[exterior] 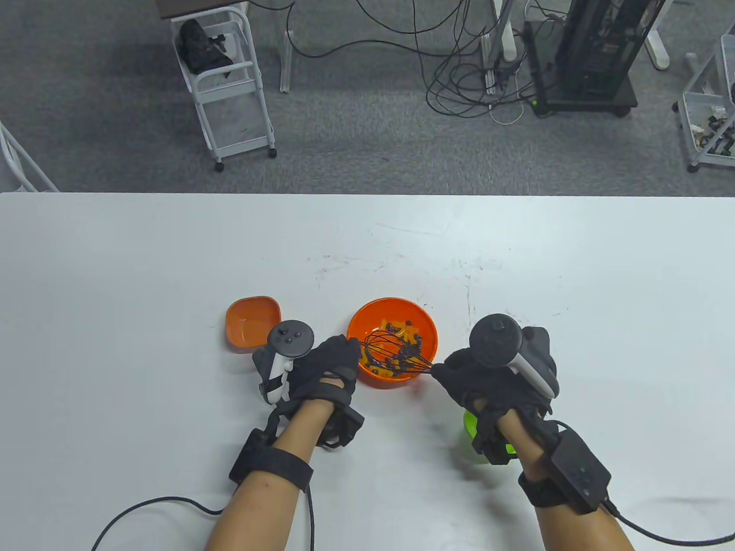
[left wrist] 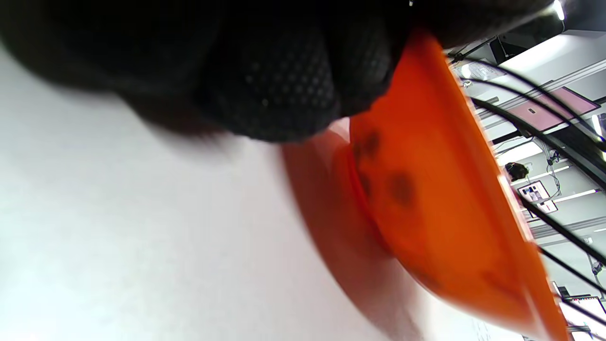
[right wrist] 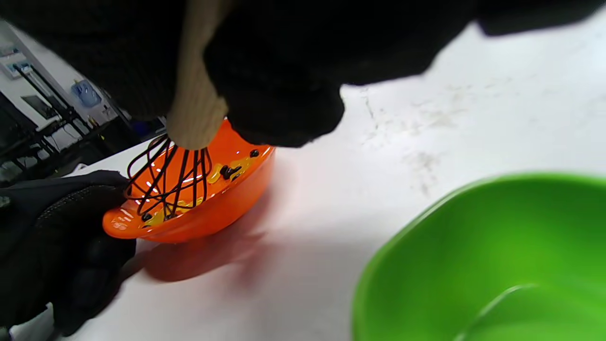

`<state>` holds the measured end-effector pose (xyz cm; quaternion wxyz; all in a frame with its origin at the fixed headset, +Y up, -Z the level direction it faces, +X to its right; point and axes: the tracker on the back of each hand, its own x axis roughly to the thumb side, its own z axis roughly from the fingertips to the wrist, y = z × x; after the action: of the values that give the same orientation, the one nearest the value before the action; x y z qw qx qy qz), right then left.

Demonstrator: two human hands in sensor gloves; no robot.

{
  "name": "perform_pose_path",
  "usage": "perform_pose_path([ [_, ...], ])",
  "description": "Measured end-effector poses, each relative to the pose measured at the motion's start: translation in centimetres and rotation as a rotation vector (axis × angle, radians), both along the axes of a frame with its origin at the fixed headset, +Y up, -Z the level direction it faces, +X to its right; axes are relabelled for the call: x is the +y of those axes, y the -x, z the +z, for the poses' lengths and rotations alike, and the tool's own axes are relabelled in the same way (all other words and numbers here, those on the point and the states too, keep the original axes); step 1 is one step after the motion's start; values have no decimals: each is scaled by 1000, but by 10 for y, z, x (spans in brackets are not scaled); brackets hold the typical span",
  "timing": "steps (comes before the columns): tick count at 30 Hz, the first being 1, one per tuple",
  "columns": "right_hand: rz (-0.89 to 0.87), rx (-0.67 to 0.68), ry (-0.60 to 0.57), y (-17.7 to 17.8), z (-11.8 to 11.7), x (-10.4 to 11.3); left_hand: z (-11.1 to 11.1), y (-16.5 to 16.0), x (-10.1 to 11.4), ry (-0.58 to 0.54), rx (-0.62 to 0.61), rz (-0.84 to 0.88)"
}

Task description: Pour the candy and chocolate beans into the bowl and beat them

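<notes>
Orange: one bowl (exterior: 393, 344), one dish (exterior: 251, 321); one whisk (exterior: 396, 351).

- The round bowl (exterior: 393, 342) sits on the table (exterior: 172, 258), near its front edge and about midway across.
- The whisk (exterior: 396, 351) has its wire head down in that bowl, among the candy and chocolate beans (exterior: 402, 338); its handle runs out to the right into the right hand (exterior: 494, 373).
- The left hand (exterior: 327, 367) is against the bowl's left rim.
- A square dish (exterior: 251, 321) lies to the left of the bowl, just beyond the left hand and apart from the bowl.
- A second dish (right wrist: 483, 255) lies on the table under the right wrist, nearer the front edge than the bowl and to its right.
- Behind the table, on the floor, stand a small cart (exterior: 227, 86) at left and a rack (exterior: 591, 51) at right, with cables (exterior: 459, 74) between them.
</notes>
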<state>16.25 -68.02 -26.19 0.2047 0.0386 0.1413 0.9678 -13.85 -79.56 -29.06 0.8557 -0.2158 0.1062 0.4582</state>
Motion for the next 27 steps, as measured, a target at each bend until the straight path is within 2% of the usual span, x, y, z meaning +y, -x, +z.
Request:
perform_pose_path([
  [2,54,-17,-30,-8,1,10,0,-1,0,0,-8,6],
  [6,118,-92,-84,-17,0,16,1,-4,2,-20,-22,-19],
  [13,95,-188,-141,-24,-4,2,1,-9,1,-7,-34,16],
  [20,-65,-170,-90,-8,-9,-28,1,-9,1,0,-23,12],
  [27,-38,-48,-11,3,-3,-15,2,-8,0,9,-5,28],
])
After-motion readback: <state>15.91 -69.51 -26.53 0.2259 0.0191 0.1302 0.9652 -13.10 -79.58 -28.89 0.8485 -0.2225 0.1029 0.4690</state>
